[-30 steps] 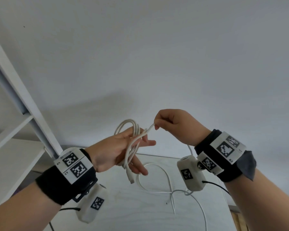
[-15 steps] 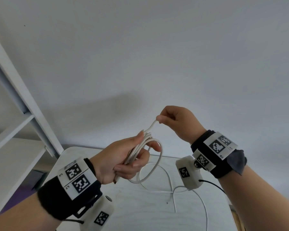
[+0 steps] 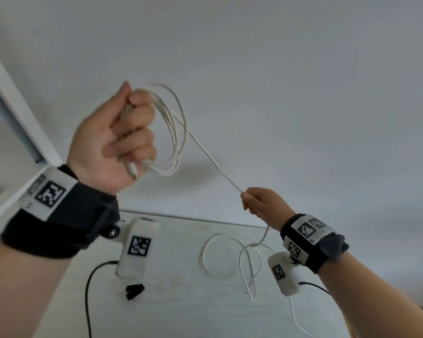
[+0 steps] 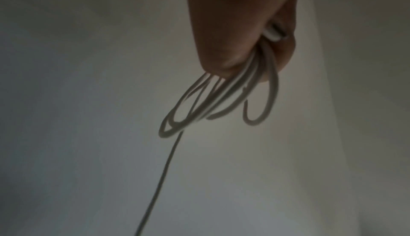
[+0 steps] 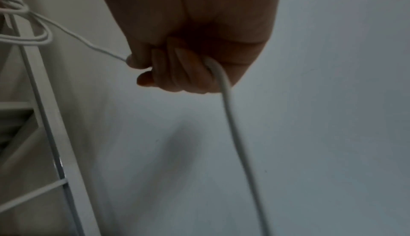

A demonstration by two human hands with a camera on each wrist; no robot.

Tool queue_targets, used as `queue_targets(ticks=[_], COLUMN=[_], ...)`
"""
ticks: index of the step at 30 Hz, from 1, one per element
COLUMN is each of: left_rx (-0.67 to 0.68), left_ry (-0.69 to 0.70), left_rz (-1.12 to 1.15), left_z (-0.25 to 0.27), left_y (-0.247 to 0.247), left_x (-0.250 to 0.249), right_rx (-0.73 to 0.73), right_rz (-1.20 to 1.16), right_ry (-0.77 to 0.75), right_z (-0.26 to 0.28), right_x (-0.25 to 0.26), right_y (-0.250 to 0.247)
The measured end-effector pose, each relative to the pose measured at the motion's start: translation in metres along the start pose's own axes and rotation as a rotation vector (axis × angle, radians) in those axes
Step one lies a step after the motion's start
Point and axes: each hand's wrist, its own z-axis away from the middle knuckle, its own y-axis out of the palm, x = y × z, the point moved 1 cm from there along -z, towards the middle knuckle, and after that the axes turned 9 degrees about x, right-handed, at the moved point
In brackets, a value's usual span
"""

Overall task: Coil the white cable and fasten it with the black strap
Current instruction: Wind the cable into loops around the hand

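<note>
As left hand (image 3: 115, 140) rose, white cable (image 3: 206, 153) now taut, right hand (image 3: 263, 203) lower.

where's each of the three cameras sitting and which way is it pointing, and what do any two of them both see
Head: worn on the head, looking forward and down past both forearms; the left hand grips the coiled white cable, the right hand pinches its taut run above the table and black strap.
Left wrist: looks along the left hand at hanging coils, against a pale wall.
Right wrist: looks along the right hand's curled fingers, a white shelf frame to the left.
Shared: all three show the cable; the right wrist view also catches the coils.
</note>
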Motion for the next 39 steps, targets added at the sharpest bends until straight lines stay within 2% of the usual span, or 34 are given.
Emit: queue_targets(ticks=[3, 6, 9, 13, 17, 20, 23, 25, 28, 31, 35, 39], left_rx=[-0.115, -0.328, -0.473, -0.644, -0.706, -0.744, -0.661, -0.576, -0.505, -0.448, -0.510, -0.545], left_ry=[0.044, 0.138, 0.193, 0.231, 0.240, 0.178, 0.109, 0.128, 0.219, 0.293, 0.295, 0.163], left_rz=[-0.092, -0.381, -0.454, -0.478, -0.478, -0.494, -0.325, -0.153, 0.003, 0.030, -0.246, -0.538], left_z=[0.000, -0.003, -0.008, -0.016, -0.022, -0.020, -0.014, -0.010, -0.008, -0.012, -0.016, -0.012], left_y=[-0.007, -0.014, -0.018, -0.023, -0.023, -0.026, -0.026, -0.022, -0.016, -0.012, -0.020, -0.036], left_x=[-0.015, -0.009, -0.002, 0.012, 0.024, 0.030, 0.033, 0.034, 0.034, 0.033, 0.036, 0.039], right_rx=[-0.034, -0.117, -0.157, -0.021, 0.015, -0.129, -0.287, -0.290, -0.207, 0.000, 0.310, 0.440], right_rz=[-0.102, -0.227, -0.091, 0.186, 0.268, 0.105, 0.005, 0.010, 0.152, 0.339, 0.536, 0.634], right_ry=[-0.014, -0.088, -0.131, -0.116, -0.107, -0.101, -0.008, 0.101, 0.212, 0.232, 0.120, -0.026], right_z=[0.002, 0.005, 0.009, 0.011, 0.009, 0.006, -0.002, -0.008, -0.012, -0.008, 0.007, 0.021], right_x=[-0.007, -0.004, 0.002, 0.016, 0.027, 0.027, 0.017, 0.006, -0.006, -0.004, 0.023, 0.053], right_y=[0.004, 0.005, 0.007, 0.015, 0.024, 0.020, 0.007, 0.001, 0.006, 0.028, 0.056, 0.062])
